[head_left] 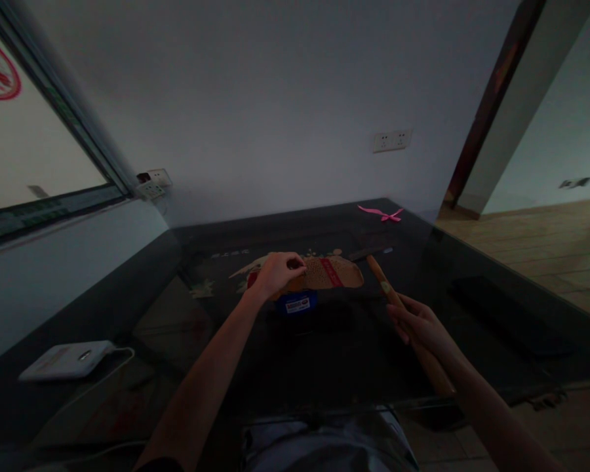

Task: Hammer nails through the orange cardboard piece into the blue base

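My right hand (415, 321) is wrapped round the wooden handle of a hammer (386, 285). Its dark metal head lies at the far end, just right of a shoe insole. The tan, speckled insole (351, 272) has a red band with lettering and rests across a blue box-like object (295, 303) with a white label. Over the insole's left part, my left hand (278, 272) is closed, thumb and forefinger pinched together. Whatever lies between those fingertips is too small and dark to make out. The hand covers part of the insole.
Everything stands on a dark glossy table (319, 354) against a wall. A pink ribbon (386, 215) lies at the back right. At the left is a white power bank (69, 360) with a cable. A dark flat object (506, 314) sits right of the hammer.
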A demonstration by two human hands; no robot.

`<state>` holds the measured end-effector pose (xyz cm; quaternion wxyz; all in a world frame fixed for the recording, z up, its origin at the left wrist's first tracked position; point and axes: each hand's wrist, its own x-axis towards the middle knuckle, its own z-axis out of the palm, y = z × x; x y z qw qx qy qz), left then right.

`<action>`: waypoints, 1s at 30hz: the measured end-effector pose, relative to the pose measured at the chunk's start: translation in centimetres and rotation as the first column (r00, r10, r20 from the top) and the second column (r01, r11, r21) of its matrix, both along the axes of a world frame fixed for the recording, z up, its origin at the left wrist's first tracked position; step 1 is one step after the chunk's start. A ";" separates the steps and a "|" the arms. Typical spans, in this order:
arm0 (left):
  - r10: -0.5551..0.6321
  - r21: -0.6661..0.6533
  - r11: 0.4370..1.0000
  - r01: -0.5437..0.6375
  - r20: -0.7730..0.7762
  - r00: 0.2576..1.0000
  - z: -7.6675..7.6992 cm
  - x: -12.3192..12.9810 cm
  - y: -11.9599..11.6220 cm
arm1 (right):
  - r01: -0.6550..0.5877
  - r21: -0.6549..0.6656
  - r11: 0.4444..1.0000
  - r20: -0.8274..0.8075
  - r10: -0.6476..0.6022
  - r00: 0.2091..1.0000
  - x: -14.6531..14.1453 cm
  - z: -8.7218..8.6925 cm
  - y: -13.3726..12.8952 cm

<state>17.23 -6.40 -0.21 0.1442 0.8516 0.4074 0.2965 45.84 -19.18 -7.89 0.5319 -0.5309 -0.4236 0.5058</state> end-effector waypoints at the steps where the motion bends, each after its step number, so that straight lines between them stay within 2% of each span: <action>1: 0.005 -0.006 1.000 -0.005 -0.010 1.000 0.1 0.0 0.0 | 0.004 -0.001 1.000 -0.002 -0.004 1.000 0.0 -0.1 0.0; 9: 0.007 0.001 1.000 -0.007 -0.061 0.998 0.1 0.1 0.2 | 0.014 0.028 1.000 0.044 -0.015 0.999 -0.1 0.1 -0.2; 13: 0.019 0.005 1.000 -0.018 -0.069 0.997 0.1 0.1 0.2 | 0.083 0.115 0.990 0.123 -0.097 0.988 -0.5 1.2 -0.2; 17: 0.025 -0.009 1.000 -0.026 -0.076 0.997 0.2 0.1 0.0 | 0.063 0.171 0.983 0.277 -0.109 0.955 -0.7 4.1 -0.5; 22: 0.010 -0.018 1.000 -0.011 -0.052 0.999 0.1 0.1 0.2 | -0.156 0.161 0.974 0.420 0.076 0.904 -1.3 9.0 -0.8; 25: 0.017 -0.033 0.999 -0.018 -0.038 0.999 -0.1 0.0 0.3 | -0.236 0.229 0.945 0.472 0.104 0.875 -2.4 11.5 -0.8; 28: 0.027 -0.058 0.998 -0.028 -0.015 1.000 -0.3 0.0 0.5 | -0.297 0.251 0.921 0.566 0.109 0.817 -3.4 13.1 -0.6; 30: 0.029 -0.086 0.996 -0.029 -0.002 1.000 -0.5 0.0 0.6 | -0.369 0.198 0.908 0.645 0.163 0.746 -3.8 13.5 -0.5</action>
